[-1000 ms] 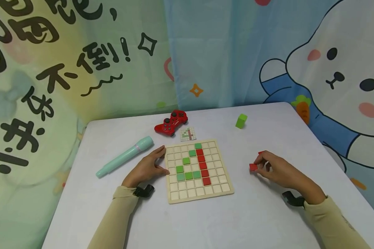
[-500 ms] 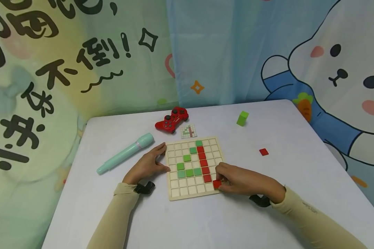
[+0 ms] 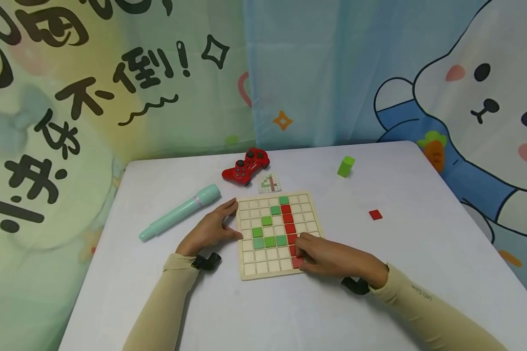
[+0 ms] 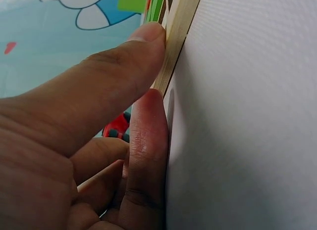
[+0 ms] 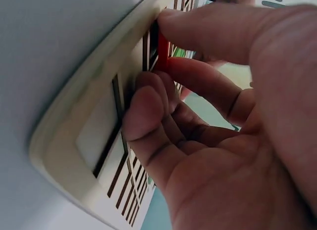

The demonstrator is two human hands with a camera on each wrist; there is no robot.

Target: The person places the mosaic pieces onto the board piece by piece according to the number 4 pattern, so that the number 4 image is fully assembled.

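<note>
A square wooden grid board (image 3: pixel 261 276) lies on the table, with green tiles (image 3: pixel 267 221) in a stepped outline and red tiles (image 3: pixel 289 218) in a column. My right hand (image 3: pixel 334 256) is over its lower right part and pinches a red tile (image 5: pixel 163 46) between thumb and index finger. That tile is at the lower end of the red column, its edge close against a grid cell in the right wrist view. My left hand (image 3: pixel 208 234) rests at the board's left side, thumb (image 4: pixel 143 51) touching the wooden edge and fingers spread along it.
One loose red tile (image 3: pixel 375 215) lies to the right, and a green block (image 3: pixel 346 166) stands farther back. Behind the board are a small pattern card (image 3: pixel 269 183) and a red game controller (image 3: pixel 246 166). A mint-green tube (image 3: pixel 180 213) lies left of the board.
My right hand has picked up a red tile from the right side of the table and brought it left to the lower end of the red column. The left hand stays at the board's edge.
</note>
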